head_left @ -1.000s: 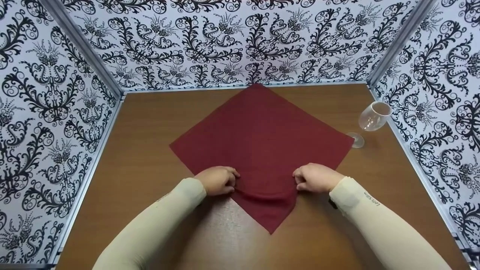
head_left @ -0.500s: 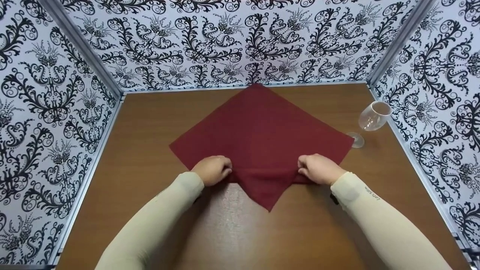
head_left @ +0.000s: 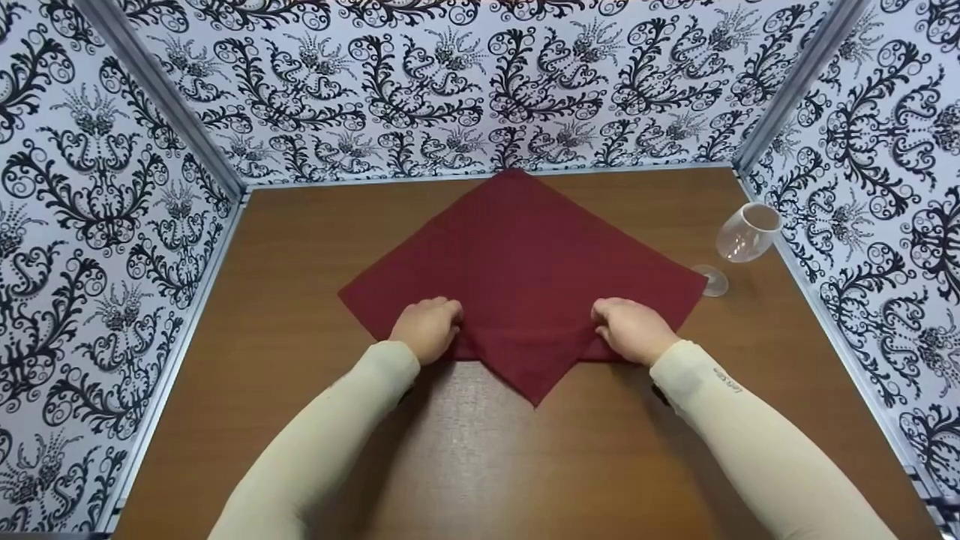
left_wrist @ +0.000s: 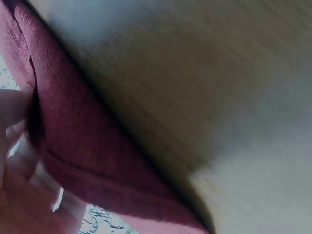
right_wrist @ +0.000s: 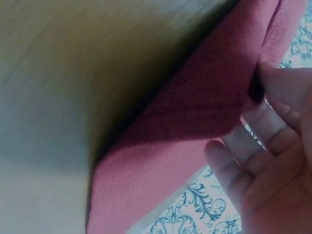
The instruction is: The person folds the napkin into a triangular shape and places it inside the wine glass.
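Note:
A dark red cloth napkin (head_left: pixel 517 247) lies on the table in the head view, its far corner at the back wall. Its near part is folded, with a straight front crease, and one pointed corner hangs forward past that crease. At the left of this layer, my left hand (head_left: pixel 427 328) pinches the cloth; my right hand (head_left: pixel 636 328) pinches it at the right. Both wrist views show thumb and fingers at the cloth's edge: the left hand (left_wrist: pixel 29 195) beside the napkin (left_wrist: pixel 92 122), the right hand (right_wrist: pixel 278 170) likewise. Some fingertips are hidden behind cloth.
An upright stemmed wine glass (head_left: pixel 748 234) stands at the right, its foot touching or just beside the napkin's right corner. Patterned panels (head_left: pixel 450 90) enclose the back and both sides of the wooden table (head_left: pixel 465 465).
Both hands have moved away from the body, carrying the near part of the napkin into a fold. The pointed corner has drawn back from the front. The glass stands where it was.

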{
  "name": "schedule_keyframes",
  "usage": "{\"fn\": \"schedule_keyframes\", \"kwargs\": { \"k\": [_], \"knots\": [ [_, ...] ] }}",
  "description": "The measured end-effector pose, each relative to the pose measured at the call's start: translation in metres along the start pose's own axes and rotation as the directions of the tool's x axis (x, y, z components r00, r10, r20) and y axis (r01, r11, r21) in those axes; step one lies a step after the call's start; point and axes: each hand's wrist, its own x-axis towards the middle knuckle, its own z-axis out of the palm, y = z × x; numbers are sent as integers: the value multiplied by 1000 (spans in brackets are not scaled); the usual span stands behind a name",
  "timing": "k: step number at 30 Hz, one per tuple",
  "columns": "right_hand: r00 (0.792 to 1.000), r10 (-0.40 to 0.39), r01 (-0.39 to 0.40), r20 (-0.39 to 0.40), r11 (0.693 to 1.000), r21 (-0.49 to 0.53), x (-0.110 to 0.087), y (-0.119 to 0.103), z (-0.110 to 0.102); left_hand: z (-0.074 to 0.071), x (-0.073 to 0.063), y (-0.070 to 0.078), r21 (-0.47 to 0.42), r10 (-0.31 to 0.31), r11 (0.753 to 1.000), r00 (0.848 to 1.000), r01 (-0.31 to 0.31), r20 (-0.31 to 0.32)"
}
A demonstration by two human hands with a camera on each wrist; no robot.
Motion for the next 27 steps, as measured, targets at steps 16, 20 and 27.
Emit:
{"fn": "schedule_keyframes", "kwargs": {
  "k": [16,20,27],
  "knots": [
    [974,-187,202,127,972,-119,-8,-12,7,17,-6,12,56,243,967,966,-248,88],
    [971,-207,224,116,962,-159,-6,-11,8,19,-4,12,38,245,968,968,-247,59],
    [965,-238,254,109,952,-169,-5,-13,10,19,-3,13,33,234,971,970,-236,65]
  ]
}}
